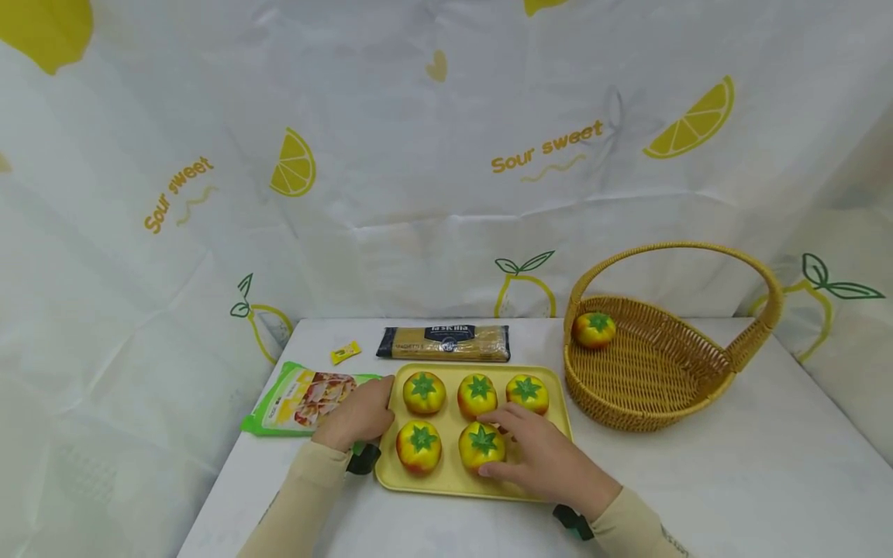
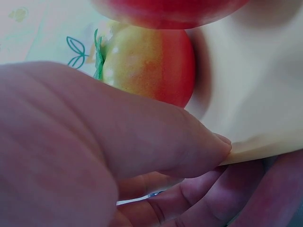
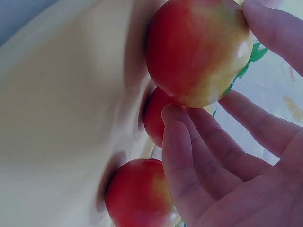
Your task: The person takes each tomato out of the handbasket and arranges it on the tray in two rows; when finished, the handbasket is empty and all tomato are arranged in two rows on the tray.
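Note:
On a pale yellow tray (image 1: 449, 474) sit several yellow-and-red tomatoes with green star-shaped tops, in two rows. My left hand (image 1: 357, 416) grips the tray's left rim; in the left wrist view its thumb lies over the edge and its fingers are underneath. Around the front-row tomato on the right (image 1: 482, 445), my right hand (image 1: 551, 459) has its thumb on one side and its fingers on the other. The right wrist view shows thumb and fingertips touching that tomato (image 3: 199, 52). Behind this hand is a back-row tomato (image 1: 526, 394).
A wicker basket (image 1: 642, 418) with a tall handle stands right of the tray, with one tomato (image 1: 594, 331) inside. Behind the tray lies a spaghetti pack (image 1: 446, 346). A green-edged food bag (image 1: 296, 403) and a small yellow packet (image 1: 345, 353) lie at left.

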A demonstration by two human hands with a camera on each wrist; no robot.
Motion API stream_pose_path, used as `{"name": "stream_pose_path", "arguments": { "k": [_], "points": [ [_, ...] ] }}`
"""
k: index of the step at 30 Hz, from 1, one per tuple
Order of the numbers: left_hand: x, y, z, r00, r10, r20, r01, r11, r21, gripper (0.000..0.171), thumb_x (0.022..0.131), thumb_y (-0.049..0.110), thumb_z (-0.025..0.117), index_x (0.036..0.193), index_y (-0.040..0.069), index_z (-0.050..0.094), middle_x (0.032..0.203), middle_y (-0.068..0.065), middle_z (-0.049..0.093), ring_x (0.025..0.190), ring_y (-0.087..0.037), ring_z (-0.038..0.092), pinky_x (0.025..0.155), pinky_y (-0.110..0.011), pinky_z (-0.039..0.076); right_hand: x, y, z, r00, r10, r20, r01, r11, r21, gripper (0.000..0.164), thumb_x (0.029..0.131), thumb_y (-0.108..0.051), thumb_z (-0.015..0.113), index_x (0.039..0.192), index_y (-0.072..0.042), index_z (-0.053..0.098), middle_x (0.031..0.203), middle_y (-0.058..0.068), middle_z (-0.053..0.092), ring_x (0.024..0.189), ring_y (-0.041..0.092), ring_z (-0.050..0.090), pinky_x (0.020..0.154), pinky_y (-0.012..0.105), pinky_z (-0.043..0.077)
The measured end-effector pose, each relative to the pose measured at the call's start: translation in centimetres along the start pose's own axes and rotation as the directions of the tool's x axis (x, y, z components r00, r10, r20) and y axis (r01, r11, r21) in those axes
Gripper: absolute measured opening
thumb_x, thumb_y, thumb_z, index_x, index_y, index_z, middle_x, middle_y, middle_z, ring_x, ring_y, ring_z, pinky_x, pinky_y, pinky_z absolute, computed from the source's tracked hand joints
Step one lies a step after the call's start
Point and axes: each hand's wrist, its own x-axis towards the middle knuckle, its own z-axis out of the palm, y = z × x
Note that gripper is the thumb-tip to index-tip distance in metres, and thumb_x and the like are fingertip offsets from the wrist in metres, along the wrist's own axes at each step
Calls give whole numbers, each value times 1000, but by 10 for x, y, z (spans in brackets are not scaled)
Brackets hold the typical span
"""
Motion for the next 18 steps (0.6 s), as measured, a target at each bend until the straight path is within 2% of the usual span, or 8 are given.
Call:
{"name": "stream_pose_path", "arguments": {
  "k": [5, 11, 13, 18],
  "points": [
    [1, 1, 0, 1000, -8, 1, 8, 1000, 6, 49, 99, 2, 63, 148, 1, 58, 119, -11, 71, 99, -23, 63, 94, -44, 55, 1, 1, -1, 1000, -8, 1, 8, 1000, 16, 66, 88, -51, 87, 143, -20, 67, 139, -3, 66, 116, 14, 70, 100, 44, 61],
    [1, 1, -1, 1000, -6, -7, 6, 1000, 30, 55, 100, 2, 62, 154, -2, 53, 139, -19, 69, 108, -25, 63, 110, -52, 54, 1, 3, -5, 1000, -15, 12, 15, 999, 29, 67, 89, -54, 85, 143, -19, 67, 138, 0, 67, 118, 18, 69, 98, 43, 61],
    [1, 1, -1, 1000, 1, -6, -1, 1000, 30, 56, 100, 1, 62, 155, -3, 52, 138, -19, 69, 107, -25, 63, 108, -51, 54, 1, 3, -7, 1000, -20, 10, 20, 999, 38, 67, 89, -54, 85, 143, -19, 67, 137, 1, 68, 118, 20, 69, 97, 43, 61],
    [0, 0, -1, 1000, 21, -6, -21, 999, 34, 54, 98, 0, 62, 152, -2, 56, 125, -15, 71, 99, -23, 62, 94, -44, 55, 0, 4, -11, 1000, -23, 6, 23, 998, 58, 65, 90, -54, 84, 143, -21, 66, 141, 1, 67, 119, 21, 69, 96, 44, 60]
  ]
}}
